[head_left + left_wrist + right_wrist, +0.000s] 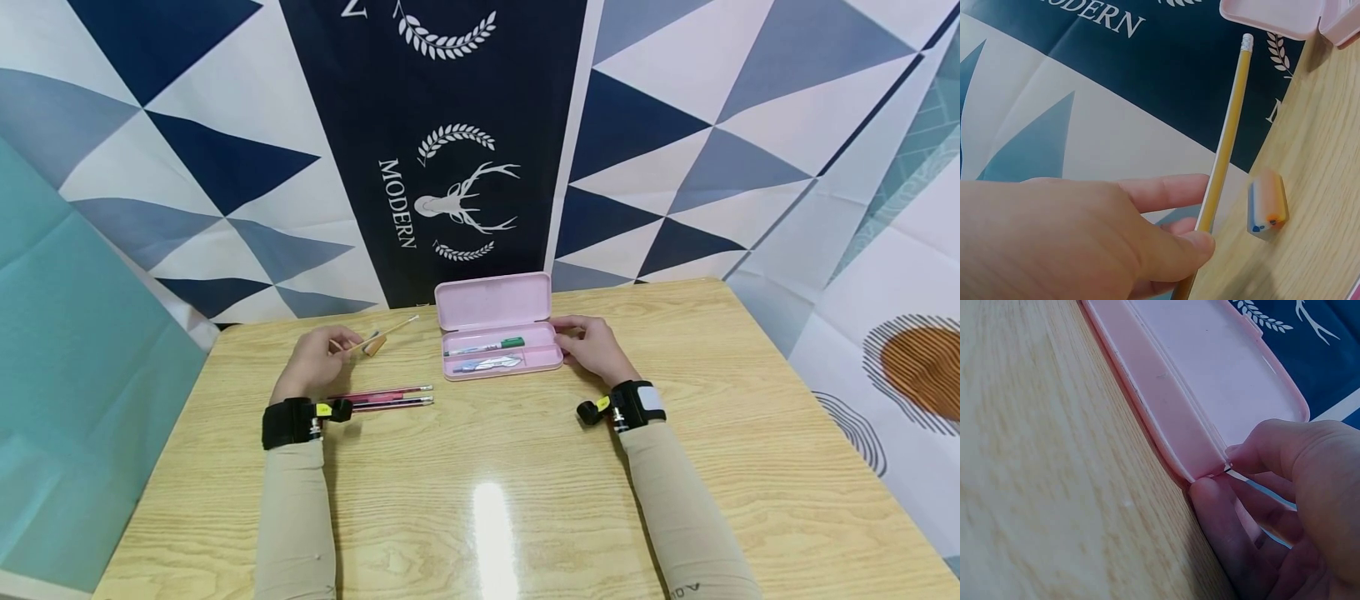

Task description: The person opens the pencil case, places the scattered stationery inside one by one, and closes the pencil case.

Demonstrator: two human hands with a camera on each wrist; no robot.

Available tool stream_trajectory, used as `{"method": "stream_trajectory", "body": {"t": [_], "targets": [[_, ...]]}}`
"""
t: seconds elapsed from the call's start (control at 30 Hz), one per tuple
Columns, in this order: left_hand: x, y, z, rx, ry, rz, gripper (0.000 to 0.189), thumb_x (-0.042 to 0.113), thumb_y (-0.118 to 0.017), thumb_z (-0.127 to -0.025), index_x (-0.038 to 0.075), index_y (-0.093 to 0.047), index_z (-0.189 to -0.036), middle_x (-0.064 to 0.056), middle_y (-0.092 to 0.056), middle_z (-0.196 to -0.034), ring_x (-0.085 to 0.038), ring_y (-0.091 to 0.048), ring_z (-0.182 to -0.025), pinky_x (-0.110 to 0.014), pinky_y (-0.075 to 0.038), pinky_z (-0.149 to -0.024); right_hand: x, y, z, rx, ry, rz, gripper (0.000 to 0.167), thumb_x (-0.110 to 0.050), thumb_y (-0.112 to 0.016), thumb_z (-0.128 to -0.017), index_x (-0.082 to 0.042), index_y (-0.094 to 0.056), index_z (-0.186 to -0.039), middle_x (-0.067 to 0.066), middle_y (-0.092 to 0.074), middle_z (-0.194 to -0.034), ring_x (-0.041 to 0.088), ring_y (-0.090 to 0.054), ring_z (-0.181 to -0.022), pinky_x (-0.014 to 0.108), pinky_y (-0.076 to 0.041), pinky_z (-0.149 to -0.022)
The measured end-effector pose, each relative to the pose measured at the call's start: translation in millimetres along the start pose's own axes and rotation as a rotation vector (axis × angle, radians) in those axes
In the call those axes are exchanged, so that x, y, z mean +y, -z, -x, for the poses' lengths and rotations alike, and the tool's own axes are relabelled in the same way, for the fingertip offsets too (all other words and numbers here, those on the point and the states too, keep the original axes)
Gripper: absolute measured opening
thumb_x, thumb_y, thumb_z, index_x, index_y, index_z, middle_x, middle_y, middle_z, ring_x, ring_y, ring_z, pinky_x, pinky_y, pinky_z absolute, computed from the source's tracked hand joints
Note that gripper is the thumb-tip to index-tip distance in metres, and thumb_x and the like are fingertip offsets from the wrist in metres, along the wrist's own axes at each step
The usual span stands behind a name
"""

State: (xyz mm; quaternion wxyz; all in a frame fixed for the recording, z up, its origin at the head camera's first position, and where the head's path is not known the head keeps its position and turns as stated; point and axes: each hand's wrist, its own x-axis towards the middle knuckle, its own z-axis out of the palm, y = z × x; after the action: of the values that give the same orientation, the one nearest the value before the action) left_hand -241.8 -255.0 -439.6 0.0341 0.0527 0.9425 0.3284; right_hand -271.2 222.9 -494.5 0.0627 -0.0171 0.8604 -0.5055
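My left hand [313, 358] pinches a yellow pencil [1229, 134] between thumb and fingers. The pencil slants up, its white eraser end pointing toward the pencil case. Just beyond that hand, a small striped eraser block [1266, 203] lies on the table. A pink pencil case [501, 369] lies with its lid raised at the back of the table. Inside it are a pen with a green cap [513, 342] and a white-and-blue pen [487, 364], in separate compartments. With thumb and fingers, my right hand [592, 346] grips the case's right end.
Several pencils [393, 404] lie side by side near my left wrist, partly hidden by the wrist camera. Behind the wooden table [420, 500] hangs a patterned cloth [480, 100], close to the back edge and the raised lid.
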Motion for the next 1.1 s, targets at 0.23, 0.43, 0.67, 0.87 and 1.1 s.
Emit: {"method": "stream_trajectory", "body": {"t": [0.23,0.43,0.67,0.87,1.1], "targets": [[2.3,1.2,-1.1,0.027,-0.013,0.011,0.032,-0.01,-0.059,-0.106,0.001,-0.078,-0.129,-0.026,-0.072,-0.122,-0.038,-0.066,-0.106,-0.032,-0.05,-0.076,-1.2,0.3,1.1,0.0,0.002,-0.005,0.041,-0.012,-0.066,-0.112,-0.004,-0.069,-0.152,0.027,-0.072,-0.134,0.013,-0.068,-0.087,0.019,-0.061,-0.07],[3.4,1.2,-1.4,0.053,-0.033,0.015,0.033,-0.009,-0.058,-0.107,0.0,-0.076,-0.133,-0.028,-0.073,-0.127,-0.043,-0.068,-0.112,-0.046,-0.057,-0.09,-0.7,0.3,0.7,0.002,-0.007,-0.003,0.041,-0.012,-0.066,-0.112,-0.005,-0.069,-0.152,0.027,-0.071,-0.137,0.015,-0.068,-0.089,0.019,-0.061,-0.07],[8.7,-0.5,-1.5,0.1,-0.028,0.039,0.032,-0.006,-0.059,-0.11,0.001,-0.075,-0.136,-0.026,-0.072,-0.126,-0.045,-0.069,-0.119,-0.05,-0.057,-0.097,0.8,-0.1,0.6,0.005,-0.013,0.001,0.041,-0.011,-0.065,-0.112,-0.006,-0.069,-0.153,0.028,-0.071,-0.142,0.018,-0.069,-0.092,0.018,-0.061,-0.07],[10.2,-3.9,-2.2,0.139,-0.049,0.031,0.031,-0.007,-0.06,-0.11,0.001,-0.075,-0.135,-0.026,-0.071,-0.124,-0.045,-0.069,-0.117,-0.053,-0.057,-0.099,0.9,0.1,1.5,0.004,-0.01,-0.003,0.041,-0.011,-0.065,-0.113,-0.006,-0.069,-0.153,0.028,-0.071,-0.142,0.018,-0.068,-0.092,0.019,-0.061,-0.07],[12.7,-7.7,-3.9,0.124,-0.067,0.016,0.032,-0.008,-0.06,-0.109,0.002,-0.075,-0.135,-0.026,-0.07,-0.125,-0.045,-0.068,-0.116,-0.057,-0.057,-0.1,0.5,-0.3,1.2,0.0,-0.009,-0.005,0.041,-0.011,-0.065,-0.112,-0.006,-0.069,-0.153,0.028,-0.07,-0.144,0.018,-0.068,-0.093,0.018,-0.061,-0.071]]}}
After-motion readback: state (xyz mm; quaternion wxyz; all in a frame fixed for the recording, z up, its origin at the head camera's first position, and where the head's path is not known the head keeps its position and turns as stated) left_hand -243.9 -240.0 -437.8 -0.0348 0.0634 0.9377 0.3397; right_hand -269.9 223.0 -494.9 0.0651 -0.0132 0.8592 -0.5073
